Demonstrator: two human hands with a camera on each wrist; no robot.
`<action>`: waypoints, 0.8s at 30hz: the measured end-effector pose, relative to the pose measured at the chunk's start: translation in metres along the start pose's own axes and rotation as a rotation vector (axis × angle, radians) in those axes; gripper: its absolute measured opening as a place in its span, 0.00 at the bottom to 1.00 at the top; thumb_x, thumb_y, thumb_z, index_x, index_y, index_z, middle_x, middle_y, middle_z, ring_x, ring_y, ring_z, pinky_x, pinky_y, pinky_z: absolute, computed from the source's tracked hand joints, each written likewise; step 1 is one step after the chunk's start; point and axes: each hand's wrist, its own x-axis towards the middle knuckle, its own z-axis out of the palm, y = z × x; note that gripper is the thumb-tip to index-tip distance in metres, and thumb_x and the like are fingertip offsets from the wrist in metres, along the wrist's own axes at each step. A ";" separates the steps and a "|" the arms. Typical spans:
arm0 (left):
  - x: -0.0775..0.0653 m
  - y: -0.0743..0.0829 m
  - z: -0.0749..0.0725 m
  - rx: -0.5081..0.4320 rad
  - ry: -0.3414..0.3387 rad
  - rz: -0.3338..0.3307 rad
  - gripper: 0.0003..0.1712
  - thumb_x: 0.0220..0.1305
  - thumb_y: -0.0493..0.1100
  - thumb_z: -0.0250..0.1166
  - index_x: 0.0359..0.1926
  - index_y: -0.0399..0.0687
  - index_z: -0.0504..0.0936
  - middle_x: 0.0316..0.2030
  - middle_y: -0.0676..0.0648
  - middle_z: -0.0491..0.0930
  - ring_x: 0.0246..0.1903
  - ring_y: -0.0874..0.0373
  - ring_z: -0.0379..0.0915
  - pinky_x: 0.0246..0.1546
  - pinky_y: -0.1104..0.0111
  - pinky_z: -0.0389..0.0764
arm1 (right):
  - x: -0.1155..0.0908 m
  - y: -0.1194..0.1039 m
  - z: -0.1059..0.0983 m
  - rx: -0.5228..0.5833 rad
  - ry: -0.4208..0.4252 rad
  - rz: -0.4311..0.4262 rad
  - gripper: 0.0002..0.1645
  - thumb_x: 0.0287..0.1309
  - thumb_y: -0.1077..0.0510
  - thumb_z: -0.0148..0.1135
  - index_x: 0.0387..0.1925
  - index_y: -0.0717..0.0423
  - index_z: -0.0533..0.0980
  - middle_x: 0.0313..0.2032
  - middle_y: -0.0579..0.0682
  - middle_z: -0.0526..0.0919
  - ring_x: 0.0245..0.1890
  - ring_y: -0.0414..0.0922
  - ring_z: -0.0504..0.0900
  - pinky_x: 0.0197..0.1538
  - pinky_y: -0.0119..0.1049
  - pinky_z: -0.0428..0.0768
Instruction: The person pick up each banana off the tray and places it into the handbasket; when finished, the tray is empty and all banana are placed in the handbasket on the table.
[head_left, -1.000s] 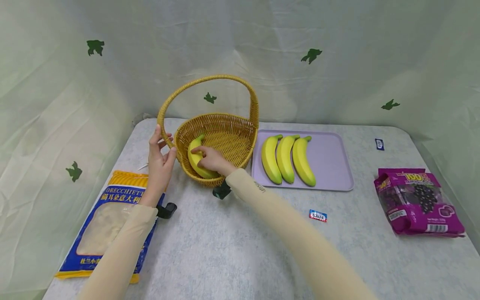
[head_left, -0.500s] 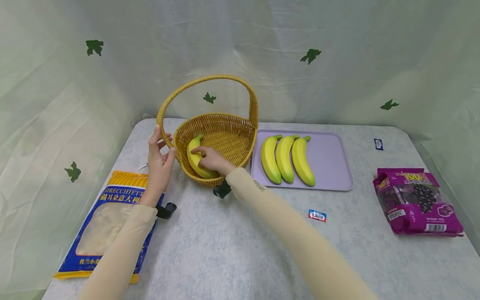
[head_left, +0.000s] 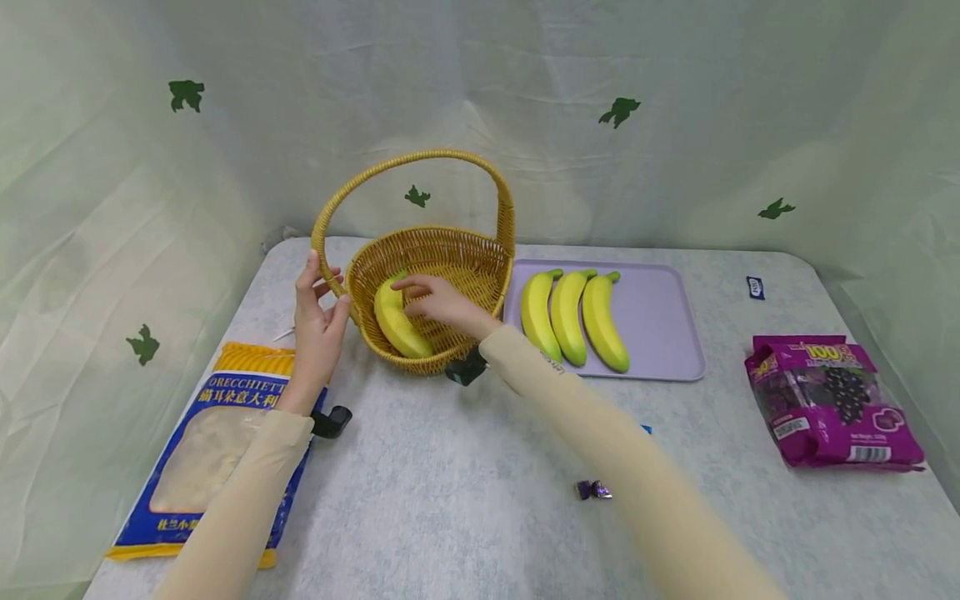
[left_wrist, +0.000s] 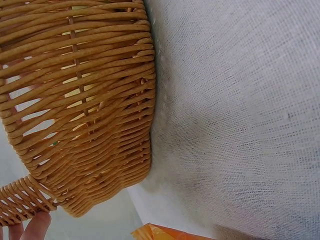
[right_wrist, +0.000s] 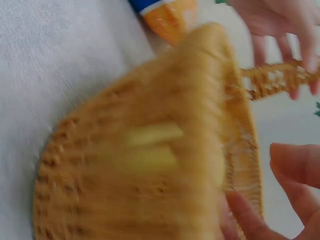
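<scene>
A yellow banana (head_left: 401, 329) lies in the left part of the wicker basket (head_left: 480, 258). Fingers and thumb of my left hand (head_left: 321, 333) pinch the lower left end of the basket's tall handle (head_left: 420, 157). In the left wrist view, fingertips (left_wrist: 37, 227) show at that handle beside the woven wall. Just right of the banana, over the basket's opening, my right hand (head_left: 450, 306) has its fingers relaxed and apart. The right wrist view shows its thumb and fingers spread, holding nothing; the basket there is blurred.
Right of the basket, a lilac tray (head_left: 660, 325) bears three bananas (head_left: 570, 317). A blue pasta bag (head_left: 217, 450) lies under my left forearm. At the right are a purple grape candy bag (head_left: 836, 404) and a small packet (head_left: 755, 288); a wrapped candy (head_left: 592, 490) lies nearer.
My right hand has let go of the banana and moved up and right. The banana stays in the basket. A purple-wrapped candy now shows beside my right sleeve. My left hand keeps its hold.
</scene>
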 end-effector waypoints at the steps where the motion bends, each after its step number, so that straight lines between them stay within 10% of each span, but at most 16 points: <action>1: 0.000 0.000 0.000 0.003 0.001 0.006 0.35 0.70 0.27 0.46 0.71 0.44 0.43 0.59 0.28 0.59 0.56 0.37 0.60 0.46 0.79 0.70 | -0.002 0.000 -0.005 0.030 -0.004 -0.013 0.27 0.63 0.64 0.56 0.64 0.56 0.69 0.63 0.60 0.67 0.59 0.49 0.70 0.57 0.49 0.72; 15: 0.000 -0.003 0.001 -0.017 0.015 0.039 0.37 0.68 0.25 0.48 0.71 0.46 0.44 0.58 0.30 0.61 0.53 0.38 0.61 0.42 0.80 0.71 | -0.053 0.023 -0.089 0.214 0.039 -0.073 0.27 0.64 0.63 0.57 0.63 0.62 0.67 0.56 0.58 0.74 0.57 0.60 0.71 0.57 0.52 0.71; 24: 0.004 -0.040 0.002 0.002 0.030 0.058 0.37 0.68 0.25 0.48 0.71 0.46 0.42 0.59 0.32 0.61 0.54 0.44 0.62 0.41 0.81 0.71 | -0.094 0.043 -0.147 0.200 0.160 -0.055 0.25 0.68 0.63 0.51 0.65 0.62 0.64 0.58 0.64 0.71 0.54 0.62 0.71 0.58 0.55 0.68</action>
